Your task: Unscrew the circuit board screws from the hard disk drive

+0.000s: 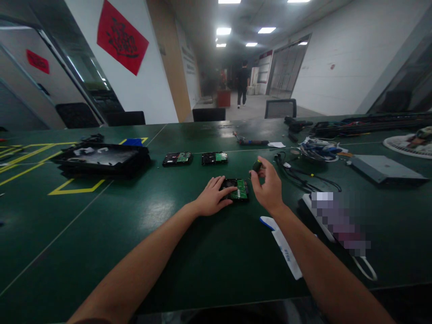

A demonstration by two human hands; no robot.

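Observation:
A black hard drive with a green circuit board [240, 190] lies on the dark green table [168, 252] in front of me. My left hand [213, 197] rests flat on its left side, fingers stretched over the board. Just to the right, my right hand [268, 185] is raised above the drive's edge, fingers pinched around a small dark screwdriver handle [257, 166]. Two more hard drives [177, 158] [214, 158] lie side by side farther back.
A black tray [101, 158] sits at the left beside yellow floor-style markings. Cables [303, 173], a grey flat box [384, 167] and a white-and-blue tool [281, 245] lie to the right. Chairs line the far edge; a person walks away down the corridor.

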